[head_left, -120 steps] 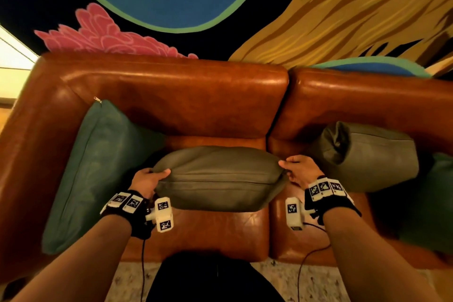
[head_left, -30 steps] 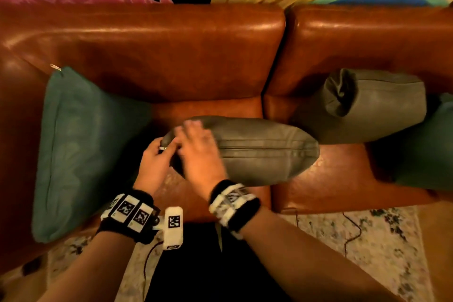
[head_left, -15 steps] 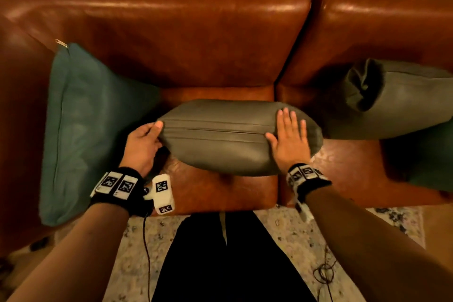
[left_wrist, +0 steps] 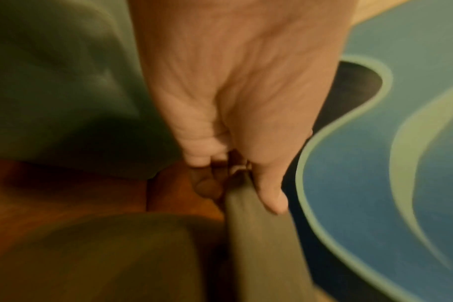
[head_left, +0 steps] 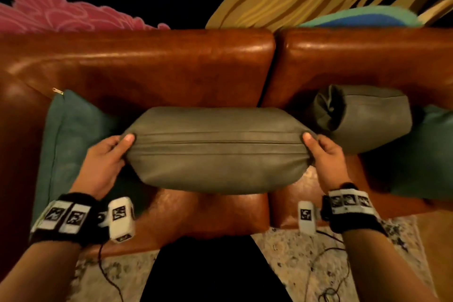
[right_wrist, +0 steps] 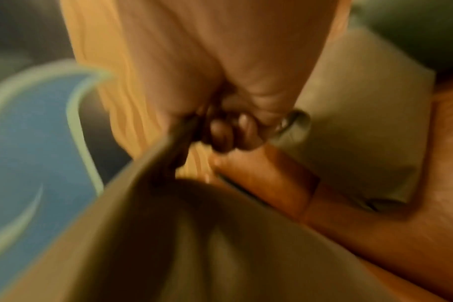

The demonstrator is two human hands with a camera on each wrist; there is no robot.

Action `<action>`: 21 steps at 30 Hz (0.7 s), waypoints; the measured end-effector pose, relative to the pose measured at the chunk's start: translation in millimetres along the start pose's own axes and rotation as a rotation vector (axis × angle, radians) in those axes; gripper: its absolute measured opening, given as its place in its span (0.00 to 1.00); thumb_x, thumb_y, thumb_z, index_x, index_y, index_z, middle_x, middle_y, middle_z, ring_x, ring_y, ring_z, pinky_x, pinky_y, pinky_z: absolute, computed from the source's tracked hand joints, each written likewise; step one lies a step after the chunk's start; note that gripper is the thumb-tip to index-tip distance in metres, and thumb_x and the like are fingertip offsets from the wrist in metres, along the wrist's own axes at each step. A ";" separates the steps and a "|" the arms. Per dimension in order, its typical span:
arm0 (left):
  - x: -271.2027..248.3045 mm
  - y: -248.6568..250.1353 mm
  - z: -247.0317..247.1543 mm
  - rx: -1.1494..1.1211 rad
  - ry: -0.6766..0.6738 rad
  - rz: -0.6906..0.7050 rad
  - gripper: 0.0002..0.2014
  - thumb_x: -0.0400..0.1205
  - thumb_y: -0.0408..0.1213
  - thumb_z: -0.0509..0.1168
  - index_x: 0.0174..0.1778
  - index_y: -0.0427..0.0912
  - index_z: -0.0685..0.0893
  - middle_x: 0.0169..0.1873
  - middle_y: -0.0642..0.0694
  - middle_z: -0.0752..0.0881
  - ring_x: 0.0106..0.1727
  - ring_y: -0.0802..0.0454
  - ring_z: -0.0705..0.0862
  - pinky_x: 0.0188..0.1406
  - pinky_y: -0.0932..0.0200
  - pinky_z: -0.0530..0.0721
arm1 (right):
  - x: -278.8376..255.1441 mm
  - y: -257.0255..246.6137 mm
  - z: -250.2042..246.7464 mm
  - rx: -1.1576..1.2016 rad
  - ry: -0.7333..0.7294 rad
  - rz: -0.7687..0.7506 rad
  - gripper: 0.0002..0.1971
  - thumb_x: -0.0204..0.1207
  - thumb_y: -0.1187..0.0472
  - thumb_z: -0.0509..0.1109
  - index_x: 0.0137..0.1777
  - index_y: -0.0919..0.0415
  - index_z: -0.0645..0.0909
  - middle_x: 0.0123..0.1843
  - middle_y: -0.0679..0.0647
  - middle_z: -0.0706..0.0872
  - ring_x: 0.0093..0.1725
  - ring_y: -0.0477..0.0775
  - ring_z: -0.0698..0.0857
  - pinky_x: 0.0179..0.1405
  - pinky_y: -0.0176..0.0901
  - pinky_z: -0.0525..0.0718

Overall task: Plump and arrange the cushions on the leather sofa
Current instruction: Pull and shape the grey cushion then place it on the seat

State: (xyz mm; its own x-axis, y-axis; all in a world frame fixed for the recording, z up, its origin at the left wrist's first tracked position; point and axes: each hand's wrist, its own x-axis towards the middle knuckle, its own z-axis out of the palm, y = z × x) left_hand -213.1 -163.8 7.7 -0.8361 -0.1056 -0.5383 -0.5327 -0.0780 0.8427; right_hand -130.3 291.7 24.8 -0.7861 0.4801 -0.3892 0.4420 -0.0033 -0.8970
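I have the grey-green cushion [head_left: 215, 149] at the centre of the head frame, held lengthwise over the seat of the leather sofa [head_left: 147, 66], its zip seam facing up. My left hand [head_left: 103, 164] grips its left end, thumb on top and fingers [left_wrist: 207, 188] curled underneath, pinching the corner fabric. My right hand [head_left: 326, 159] does the same at the right end, fingers [right_wrist: 230, 132] curled round the bunched corner. Both wrist views are blurred. A teal cushion [head_left: 71, 144] leans in the sofa's corner at centre left. A second grey cushion [head_left: 362, 117] sits against the backrest at centre right, with another teal cushion [head_left: 426, 154] at the right edge, touching it.
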 end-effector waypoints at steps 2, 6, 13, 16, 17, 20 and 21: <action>-1.6 4.9 13.3 0.135 -0.036 0.036 0.13 0.84 0.48 0.69 0.47 0.42 0.91 0.51 0.37 0.91 0.52 0.48 0.89 0.59 0.47 0.86 | 0.4 -9.9 11.0 -0.067 -0.020 -0.002 0.13 0.81 0.54 0.73 0.39 0.64 0.83 0.37 0.54 0.88 0.39 0.47 0.85 0.42 0.47 0.84; 3.0 15.4 16.7 -0.033 -0.075 0.013 0.15 0.83 0.48 0.66 0.51 0.39 0.89 0.53 0.36 0.91 0.51 0.51 0.90 0.59 0.51 0.88 | 12.1 -18.8 11.1 0.099 -0.069 0.043 0.22 0.73 0.46 0.77 0.52 0.68 0.86 0.49 0.62 0.90 0.49 0.56 0.88 0.49 0.48 0.87; -8.6 27.8 22.0 -0.102 -0.153 -0.007 0.16 0.89 0.41 0.59 0.60 0.34 0.85 0.53 0.42 0.93 0.56 0.53 0.90 0.59 0.60 0.88 | 15.2 -20.0 -16.5 0.075 -0.042 0.061 0.23 0.70 0.42 0.77 0.46 0.65 0.85 0.42 0.57 0.90 0.42 0.50 0.88 0.43 0.46 0.85; -3.1 16.5 15.0 -0.008 -0.146 -0.045 0.15 0.89 0.41 0.59 0.54 0.34 0.87 0.50 0.39 0.92 0.52 0.51 0.91 0.56 0.58 0.89 | 10.3 -21.1 -18.7 0.052 -0.026 0.085 0.29 0.62 0.38 0.78 0.49 0.66 0.84 0.39 0.58 0.85 0.38 0.50 0.84 0.40 0.45 0.82; 3.2 12.4 16.7 0.071 -0.118 -0.064 0.15 0.89 0.42 0.60 0.52 0.35 0.87 0.50 0.37 0.92 0.51 0.48 0.90 0.57 0.54 0.88 | 10.1 -26.8 -14.7 0.037 -0.008 0.079 0.30 0.62 0.38 0.79 0.49 0.65 0.83 0.37 0.59 0.82 0.36 0.51 0.82 0.37 0.45 0.80; 19.5 -6.4 7.8 0.434 -0.001 -0.076 0.15 0.87 0.44 0.64 0.50 0.35 0.89 0.46 0.34 0.90 0.50 0.40 0.88 0.55 0.44 0.85 | -1.3 -54.9 4.9 0.002 -0.003 0.027 0.19 0.72 0.45 0.77 0.35 0.59 0.78 0.30 0.55 0.76 0.30 0.49 0.77 0.32 0.43 0.75; 23.7 -8.0 2.3 0.648 0.056 -0.024 0.13 0.86 0.42 0.66 0.52 0.34 0.89 0.46 0.33 0.89 0.50 0.38 0.88 0.54 0.43 0.85 | -8.4 -67.8 14.9 -0.031 -0.030 -0.020 0.19 0.75 0.48 0.76 0.32 0.58 0.76 0.29 0.55 0.75 0.30 0.50 0.76 0.31 0.43 0.75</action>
State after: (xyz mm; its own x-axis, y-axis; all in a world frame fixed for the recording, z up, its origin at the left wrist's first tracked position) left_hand -228.9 -163.4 -11.8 -0.8245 -0.1636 -0.5417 -0.5364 0.5310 0.6560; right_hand -160.1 274.8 85.8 -0.8072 0.4537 -0.3775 0.4389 0.0338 -0.8979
